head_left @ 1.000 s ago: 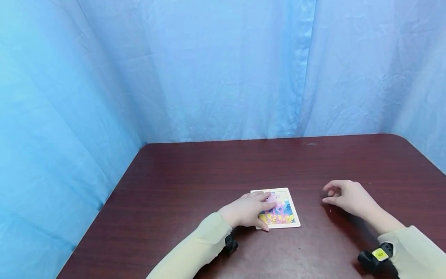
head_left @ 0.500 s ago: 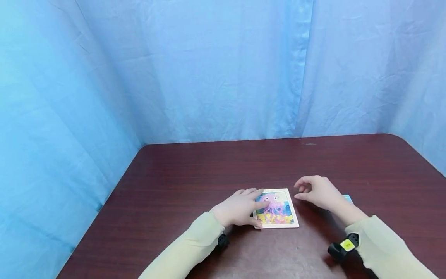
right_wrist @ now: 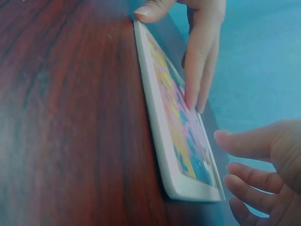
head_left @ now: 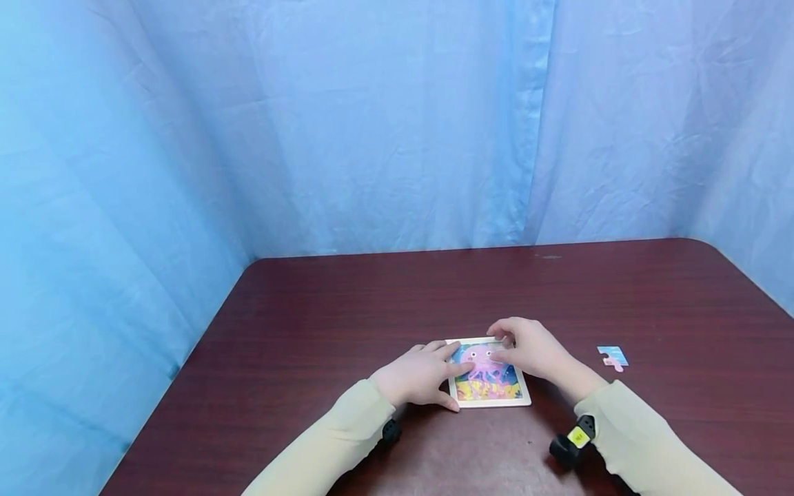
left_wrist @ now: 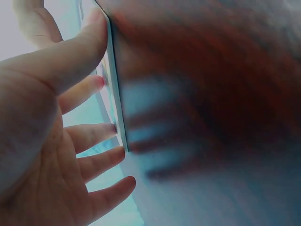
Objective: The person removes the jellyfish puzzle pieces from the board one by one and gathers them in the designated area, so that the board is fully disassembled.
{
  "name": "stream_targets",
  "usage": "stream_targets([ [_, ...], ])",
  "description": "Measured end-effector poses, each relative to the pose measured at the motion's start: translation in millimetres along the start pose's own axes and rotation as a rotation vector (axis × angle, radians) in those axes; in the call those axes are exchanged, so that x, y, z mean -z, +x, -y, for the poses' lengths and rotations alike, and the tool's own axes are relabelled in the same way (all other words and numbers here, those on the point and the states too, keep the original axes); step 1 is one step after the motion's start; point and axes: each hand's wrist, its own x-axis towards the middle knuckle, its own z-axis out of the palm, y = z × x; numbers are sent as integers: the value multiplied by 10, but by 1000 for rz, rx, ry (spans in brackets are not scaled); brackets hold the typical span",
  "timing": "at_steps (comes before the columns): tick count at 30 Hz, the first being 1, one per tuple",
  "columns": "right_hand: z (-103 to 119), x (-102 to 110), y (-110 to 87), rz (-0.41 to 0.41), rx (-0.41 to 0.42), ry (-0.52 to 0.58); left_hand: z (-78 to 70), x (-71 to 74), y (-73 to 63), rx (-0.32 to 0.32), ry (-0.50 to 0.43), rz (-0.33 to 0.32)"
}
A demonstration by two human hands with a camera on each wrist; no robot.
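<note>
Tabletop (head_left: pixel 347 310) of dark reddish wood, its far corners rounded, is bounded by pale blue curtains (head_left: pixel 403 138) at the back and along both sides. A broad stretch of wood is left between the white-framed puzzle (head_left: pixel 496 404) and the far edge, and a wider one toward the left edge; the near edge is cut from view. To the right, well apart from the frame, one loose jigsaw piece (head_left: pixel 613 356) in blue and pink is seen lying flat, beyond the right forearm.

The puzzle, a pink jellyfish scene laid flat, is flanked by two hands — its left side covered in part by the left hand (head_left: pixel 418 379), its upper right corner by the right hand (head_left: pixel 532 348). The left fingers are spread, with one fingertip laid on the picture and the thumb set at the lower left corner. The right fingers are loosely curved, the thumb held apart, and nothing is seen between them — whether the puzzle is touched by that hand cannot be told.

Both forearms, clad in cream sleeves (head_left: pixel 322 434), are angled inward from the lower part of the view. Beneath the right wrist a black device (head_left: pixel 564 451) with a yellow label is worn.
</note>
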Motion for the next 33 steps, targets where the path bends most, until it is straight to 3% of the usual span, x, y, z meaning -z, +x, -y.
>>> stream_targets([
  [7,33,-45,31,24,-24,-16,24,-40,6,-1,-13,-29],
  [18,51,-140,68,13,-63,-16,30,-58,20,16,-86,5],
  [33,66,-138,104,8,-76,-51,-10,-50,2,10,-90,4],
])
